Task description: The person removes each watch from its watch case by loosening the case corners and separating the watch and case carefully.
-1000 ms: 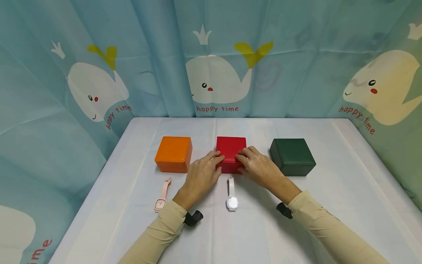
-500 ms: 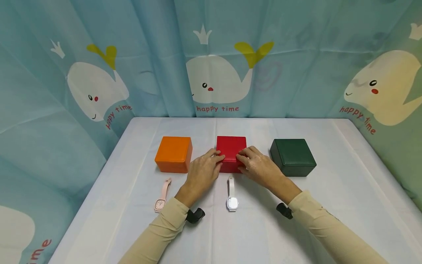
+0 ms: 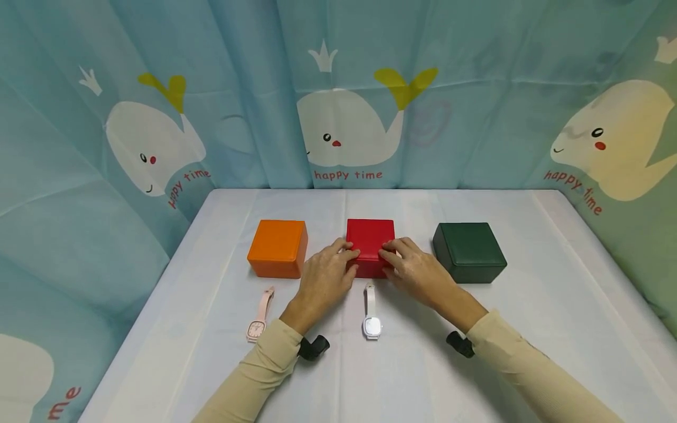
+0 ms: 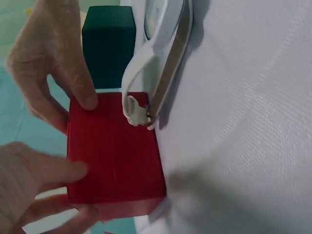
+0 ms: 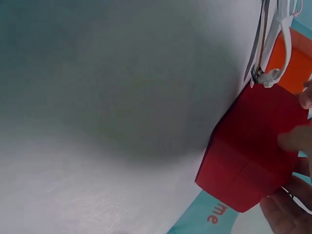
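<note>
A closed red box (image 3: pixel 370 232) stands on the white table between two hands. At its left front corner, the left hand (image 3: pixel 322 281) grips it, the thumb (image 4: pixel 63 170) on the front face and other fingers along the side. Opposite, the right hand (image 3: pixel 418 275) holds the right front corner in the same way, its thumb (image 4: pixel 85 92) on the upper part of the front. Just in front of the box lies a white watch (image 3: pixel 372 328), face up, strap pointing toward the box.
An orange box (image 3: pixel 277 241) stands to the left and a dark green box (image 3: pixel 471 244) to the right, both closed. A pink watch (image 3: pixel 257 329) lies before the orange box, close to the left sleeve (image 3: pixel 264 364). A whale-print curtain (image 3: pixel 254 117) hangs behind.
</note>
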`<state>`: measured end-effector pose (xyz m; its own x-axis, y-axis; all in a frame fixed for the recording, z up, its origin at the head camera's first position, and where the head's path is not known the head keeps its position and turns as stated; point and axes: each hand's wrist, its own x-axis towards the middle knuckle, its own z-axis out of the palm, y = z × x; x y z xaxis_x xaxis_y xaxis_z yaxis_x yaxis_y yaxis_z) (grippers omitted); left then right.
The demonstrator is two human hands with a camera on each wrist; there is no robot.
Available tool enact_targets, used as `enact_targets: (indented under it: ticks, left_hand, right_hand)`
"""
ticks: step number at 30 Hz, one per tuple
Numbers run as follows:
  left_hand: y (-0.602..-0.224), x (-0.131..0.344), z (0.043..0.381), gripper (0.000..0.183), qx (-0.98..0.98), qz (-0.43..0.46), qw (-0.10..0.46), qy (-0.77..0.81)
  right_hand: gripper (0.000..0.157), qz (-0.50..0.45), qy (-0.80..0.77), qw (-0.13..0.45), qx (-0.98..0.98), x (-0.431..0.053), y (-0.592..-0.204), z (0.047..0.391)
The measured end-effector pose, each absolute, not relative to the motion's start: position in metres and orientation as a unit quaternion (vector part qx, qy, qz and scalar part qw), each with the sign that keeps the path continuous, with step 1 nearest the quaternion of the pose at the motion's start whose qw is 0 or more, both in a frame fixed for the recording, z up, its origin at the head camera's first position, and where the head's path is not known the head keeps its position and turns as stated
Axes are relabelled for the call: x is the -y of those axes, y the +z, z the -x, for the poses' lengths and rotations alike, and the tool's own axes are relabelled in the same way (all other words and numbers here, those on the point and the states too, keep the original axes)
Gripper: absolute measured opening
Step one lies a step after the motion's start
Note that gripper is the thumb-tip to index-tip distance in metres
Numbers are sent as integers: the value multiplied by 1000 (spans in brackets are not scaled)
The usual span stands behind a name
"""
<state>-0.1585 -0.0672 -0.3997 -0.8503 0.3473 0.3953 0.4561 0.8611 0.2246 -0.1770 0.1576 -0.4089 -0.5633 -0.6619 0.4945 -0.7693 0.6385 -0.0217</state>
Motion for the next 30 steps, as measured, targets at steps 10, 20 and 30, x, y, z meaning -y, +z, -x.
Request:
enact_targets:
  ticks: [10,20,30]
  left_hand:
    - [-389,45,154,43,963,200,125,-133]
    - [-384,6,161,63,948,248,121,-158]
    - [-383,-42,171,98,950,272,59,-143]
  right_hand:
    - [40,-404,182,199,874,-192,-402,167]
    - [48,-318,214,196,903,-234,-397,167]
    - [84,-196,271,114,935,-275,-396,167]
